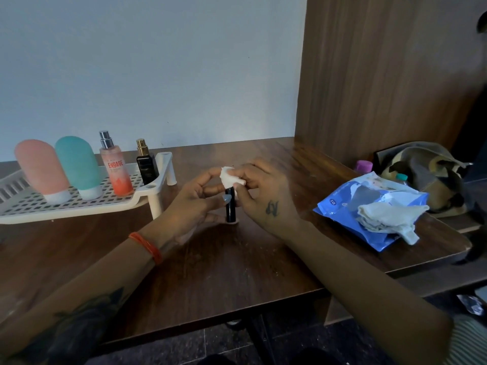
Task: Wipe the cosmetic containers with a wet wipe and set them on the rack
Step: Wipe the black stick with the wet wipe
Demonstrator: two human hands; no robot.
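- Black, glossy slim tube (230, 206) stands upright between both hands, long axis vertical, base on the wooden table (210, 272).
- Left hand (195, 204) curls around the tube's side.
- Right hand (261, 191) pinches a crumpled white wipe (230, 177) onto its top.
- Perforated white plastic rack (79, 204), left of the hands, carries four containers.

A dark brown wood-grain table (237, 272) carries a cream rack (79, 204) whose tray is pierced in a grid of square holes. On it stand a salmon-pink tube (39, 167) and a teal tube (76, 162), both white-capped, a spray bottle (116, 167) shading from pale pink to orange-red with red lettering and a silver top, and a black perfume bottle (146, 164) with a gold top. The slim container (230, 206) is glossy black, the wet wipe (230, 177) white. The wipe pack (369, 214) is blue; the thread wristband (147, 246) orange-red.
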